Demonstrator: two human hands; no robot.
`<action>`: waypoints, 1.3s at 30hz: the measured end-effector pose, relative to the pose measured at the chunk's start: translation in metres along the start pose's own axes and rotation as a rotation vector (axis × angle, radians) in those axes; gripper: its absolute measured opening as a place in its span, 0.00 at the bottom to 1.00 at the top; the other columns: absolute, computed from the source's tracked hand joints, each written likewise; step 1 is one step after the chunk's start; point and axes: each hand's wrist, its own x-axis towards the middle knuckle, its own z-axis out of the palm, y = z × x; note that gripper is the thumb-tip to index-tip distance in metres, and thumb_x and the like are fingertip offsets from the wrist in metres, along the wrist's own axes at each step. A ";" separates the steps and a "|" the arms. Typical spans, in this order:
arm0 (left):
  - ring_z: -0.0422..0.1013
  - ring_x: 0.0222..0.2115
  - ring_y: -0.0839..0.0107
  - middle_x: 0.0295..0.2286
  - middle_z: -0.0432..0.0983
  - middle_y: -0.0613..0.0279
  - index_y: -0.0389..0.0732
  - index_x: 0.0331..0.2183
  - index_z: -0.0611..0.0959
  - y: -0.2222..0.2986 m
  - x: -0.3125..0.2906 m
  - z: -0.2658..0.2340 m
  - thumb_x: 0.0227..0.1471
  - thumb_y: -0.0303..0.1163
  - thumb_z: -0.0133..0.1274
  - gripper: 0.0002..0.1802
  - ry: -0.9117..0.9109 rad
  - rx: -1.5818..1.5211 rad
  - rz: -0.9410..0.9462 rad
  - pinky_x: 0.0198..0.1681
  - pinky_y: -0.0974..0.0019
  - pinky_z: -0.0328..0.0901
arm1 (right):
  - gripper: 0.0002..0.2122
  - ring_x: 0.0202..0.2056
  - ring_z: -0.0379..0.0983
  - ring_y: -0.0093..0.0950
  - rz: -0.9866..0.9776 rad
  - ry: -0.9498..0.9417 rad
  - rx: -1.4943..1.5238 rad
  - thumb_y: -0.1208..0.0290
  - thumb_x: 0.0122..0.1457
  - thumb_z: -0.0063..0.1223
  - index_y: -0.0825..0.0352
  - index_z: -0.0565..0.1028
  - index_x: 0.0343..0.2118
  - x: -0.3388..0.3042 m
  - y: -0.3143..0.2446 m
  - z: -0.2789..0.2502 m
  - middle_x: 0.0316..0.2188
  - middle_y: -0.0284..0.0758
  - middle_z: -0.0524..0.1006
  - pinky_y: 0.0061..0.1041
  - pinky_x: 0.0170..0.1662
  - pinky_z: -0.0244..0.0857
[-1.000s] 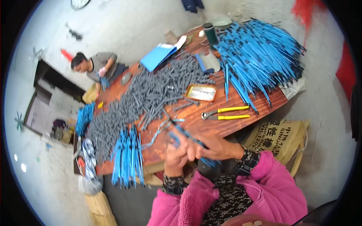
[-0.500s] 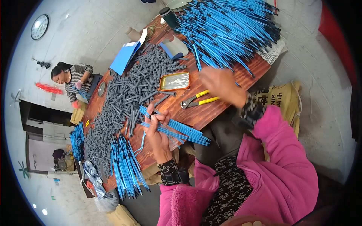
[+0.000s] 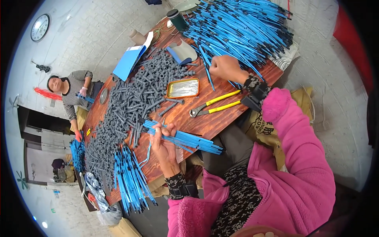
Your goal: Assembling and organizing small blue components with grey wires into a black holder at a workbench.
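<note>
My left hand (image 3: pixel 161 147) is closed round a bundle of thin blue rods with black ends (image 3: pixel 189 140), held slantwise over the table's near edge. My right hand (image 3: pixel 228 69) is at the near side of a large heap of similar blue rods (image 3: pixel 241 31). Its fingers are curled in, and what they grip, if anything, is hidden. Below my right forearm lie yellow-handled pincers (image 3: pixel 215 103). An orange-rimmed tin of thin silvery pins (image 3: pixel 183 87) sits beside them. Loose grey plastic pieces (image 3: pixel 130 93) are heaped beyond my left hand.
More blue rods (image 3: pixel 133 179) stick out over the table's left edge. A blue folder (image 3: pixel 129 63), a scoop-like blue and grey piece (image 3: pixel 182 52) and a dark green flask (image 3: pixel 177 20) stand farther back. A co-worker (image 3: pixel 77 93) in a striped top holds blue rods at the far left.
The rods in my left hand lie closer together. My right hand has shifted slightly up, showing more of the pincers' handles. The co-worker's head has risen and one gloved hand has lowered to the rods.
</note>
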 end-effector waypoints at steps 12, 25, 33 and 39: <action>0.76 0.39 0.56 0.28 0.76 0.57 0.39 0.34 0.76 -0.004 0.004 -0.002 0.62 0.37 0.48 0.11 -0.043 -0.077 -0.014 0.50 0.49 0.69 | 0.09 0.23 0.75 0.26 -0.067 -0.119 0.710 0.68 0.60 0.43 0.68 0.73 0.31 0.032 0.016 -0.047 0.32 0.35 0.81 0.28 0.30 0.68; 0.72 0.47 0.57 0.46 0.75 0.50 0.40 0.38 0.76 -0.006 0.001 -0.005 0.60 0.37 0.51 0.10 0.031 0.000 0.016 0.54 0.51 0.67 | 0.12 0.24 0.70 0.24 -0.097 -0.371 1.763 0.60 0.68 0.40 0.65 0.65 0.44 -0.015 -0.032 -0.080 0.25 0.31 0.70 0.24 0.33 0.67; 0.64 0.56 0.59 0.56 0.65 0.49 0.41 0.40 0.74 -0.007 0.012 0.010 0.60 0.39 0.52 0.12 -0.093 -0.188 0.059 0.60 0.52 0.59 | 0.10 0.20 0.64 0.20 -0.068 -0.830 1.649 0.63 0.68 0.40 0.65 0.66 0.37 -0.062 -0.069 -0.078 0.19 0.27 0.65 0.21 0.29 0.62; 0.72 0.46 0.61 0.49 0.72 0.54 0.43 0.42 0.73 -0.011 0.024 0.010 0.59 0.38 0.53 0.13 -0.027 -0.096 0.100 0.49 0.57 0.69 | 0.13 0.21 0.66 0.21 -0.231 -0.298 1.122 0.62 0.68 0.38 0.68 0.67 0.33 -0.103 -0.106 0.002 0.21 0.31 0.69 0.22 0.28 0.64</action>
